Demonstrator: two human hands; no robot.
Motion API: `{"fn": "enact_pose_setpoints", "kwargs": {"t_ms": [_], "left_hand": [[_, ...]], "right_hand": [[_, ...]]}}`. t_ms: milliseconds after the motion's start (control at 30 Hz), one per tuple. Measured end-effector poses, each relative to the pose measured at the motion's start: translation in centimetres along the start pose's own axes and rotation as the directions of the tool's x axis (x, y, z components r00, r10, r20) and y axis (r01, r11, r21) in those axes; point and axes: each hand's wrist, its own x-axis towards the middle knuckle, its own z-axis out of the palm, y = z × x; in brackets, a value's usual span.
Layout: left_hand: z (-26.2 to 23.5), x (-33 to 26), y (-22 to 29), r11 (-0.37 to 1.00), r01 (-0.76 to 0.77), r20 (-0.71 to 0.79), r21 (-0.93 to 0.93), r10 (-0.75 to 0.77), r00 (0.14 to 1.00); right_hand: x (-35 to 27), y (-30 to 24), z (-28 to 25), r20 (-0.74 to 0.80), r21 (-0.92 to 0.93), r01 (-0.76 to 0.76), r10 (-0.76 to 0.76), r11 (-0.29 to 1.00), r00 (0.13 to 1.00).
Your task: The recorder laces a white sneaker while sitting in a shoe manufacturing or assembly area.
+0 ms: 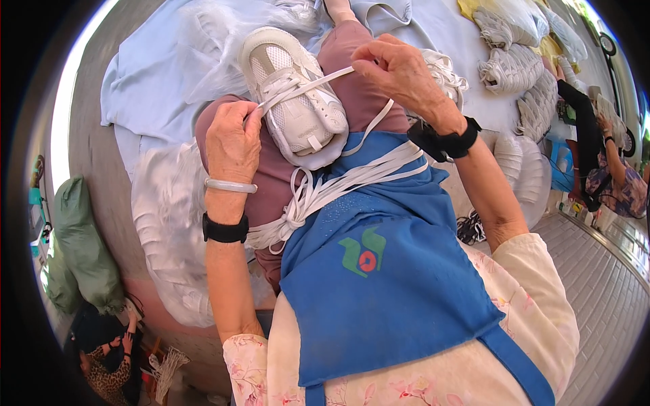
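A white sneaker (294, 95) rests on the person's lap, toe pointing far. The left hand (232, 139) pinches 1 end of its white lace (318, 82); the right hand (399, 68) pinches the other end. A bundle of laces (325, 193) lies across the blue apron (386, 271).

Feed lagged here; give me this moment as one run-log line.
left hand: pinching lace | right hand: pulling same lace taut | white shoe: on lap | spare laces: bundled on blue apron
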Motion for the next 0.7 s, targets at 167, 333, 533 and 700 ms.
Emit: {"fn": "enact_pose_setpoints", "kwargs": {"t_ms": [167,333,533,700], "left_hand": [[-1.8,-3.0,1.1,0.971,0.088,-0.178,-0.221,-0.129,0.975],[-1.3,-4.6,1.5,0.923,0.261,0.046,-0.282,-0.258,0.965],[-1.0,-2.7,1.2,0.958,0.275,-0.015,-0.078,-0.277,0.961],[-1.1,-1.2,1.2,0.971,0.229,-0.038,-0.068,-0.232,0.972]], "right_hand": [[-5.1,-1.3,-0.2,0.453,-0.043,0.217,-0.175,0.975,0.874],[-5.9,-0.1,0.5,0.516,-0.148,0.342,-0.223,0.928,0.827],[-4.3,1.0,-1.6,0.346,-0.138,0.137,-0.082,0.981,0.935],[-5.2,2.6,-3.1,0.334,-0.233,-0.024,0.103,0.972,0.937]]}}
